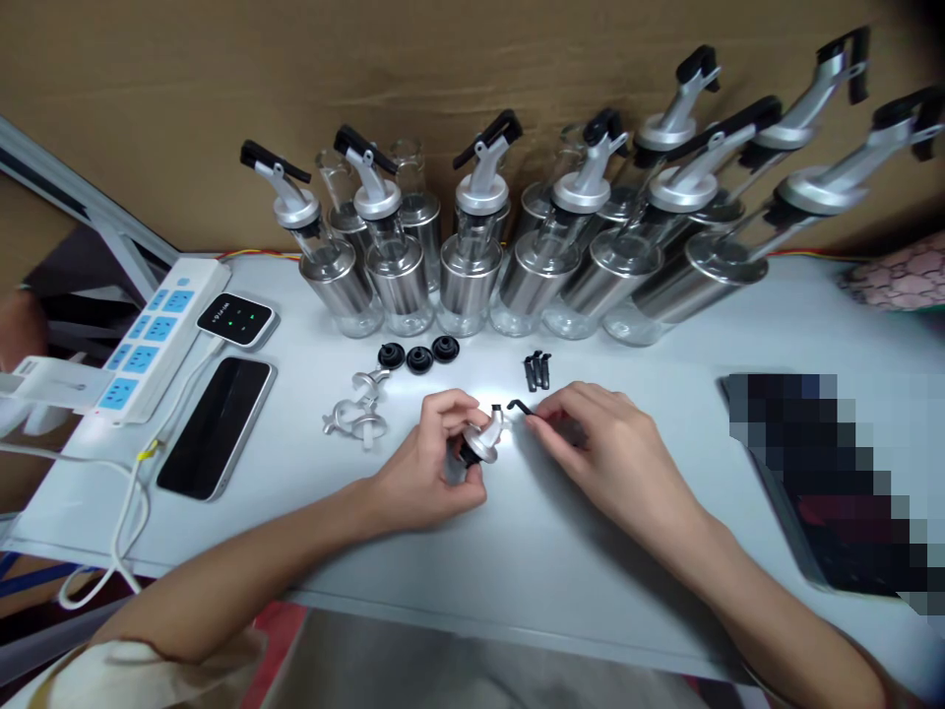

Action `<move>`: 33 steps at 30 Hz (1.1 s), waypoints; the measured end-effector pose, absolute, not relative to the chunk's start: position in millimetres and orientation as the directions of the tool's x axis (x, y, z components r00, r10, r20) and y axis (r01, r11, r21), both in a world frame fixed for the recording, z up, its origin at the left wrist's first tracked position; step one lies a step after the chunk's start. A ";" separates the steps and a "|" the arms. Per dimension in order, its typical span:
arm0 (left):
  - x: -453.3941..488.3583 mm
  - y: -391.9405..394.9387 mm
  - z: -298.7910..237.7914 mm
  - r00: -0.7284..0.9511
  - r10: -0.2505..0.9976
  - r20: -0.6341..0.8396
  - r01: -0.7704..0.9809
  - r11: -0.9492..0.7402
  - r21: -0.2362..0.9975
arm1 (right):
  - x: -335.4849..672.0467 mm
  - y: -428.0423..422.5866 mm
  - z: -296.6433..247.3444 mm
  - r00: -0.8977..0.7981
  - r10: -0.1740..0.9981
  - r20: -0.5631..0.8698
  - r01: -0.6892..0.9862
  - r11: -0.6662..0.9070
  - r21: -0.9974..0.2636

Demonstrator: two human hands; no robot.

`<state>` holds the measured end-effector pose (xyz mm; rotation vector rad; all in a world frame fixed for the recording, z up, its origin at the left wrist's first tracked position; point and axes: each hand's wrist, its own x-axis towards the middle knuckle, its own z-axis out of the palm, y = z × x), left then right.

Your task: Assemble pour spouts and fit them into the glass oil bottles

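My left hand (432, 458) grips a silver pour spout (483, 440) with a black base, its neck tilted up to the right. Between the thumb and fingers of my right hand (601, 433) is a small black lever (519, 406), its hooked end close to the spout's tip; I cannot tell whether they touch. Several more black levers (538, 371) lie just beyond my right hand. Left of them are three round black stoppers (419, 359). Loose silver spout pieces (367, 425) rest on the table near my left wrist.
Steel-and-glass bottles (471, 276), several with spouts fitted, stand in rows along the back by a cardboard wall (413, 59). At left are a power strip (158, 335), a small Wi-Fi device (238, 319), a phone (217, 428) and white cables (133, 492). A dark tablet-like object (797, 492) lies right.
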<state>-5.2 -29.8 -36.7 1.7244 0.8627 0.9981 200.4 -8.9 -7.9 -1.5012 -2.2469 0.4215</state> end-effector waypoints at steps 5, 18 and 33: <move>-7.0 -32.2 -38.4 0.505 0.843 0.185 0.145 -0.295 0.944 | 194.5 -15.9 3.8 -0.217 0.973 0.075 0.599 0.193 -0.777; -8.0 -31.3 -41.5 0.493 0.859 0.141 0.174 -0.256 0.951 | 190.3 -21.5 9.5 -0.342 0.937 0.062 0.501 0.238 -0.832; -7.7 -29.7 -33.8 0.469 0.874 0.126 0.351 -0.316 0.882 | 188.0 -21.3 7.6 -0.398 0.917 0.037 0.494 0.248 -0.834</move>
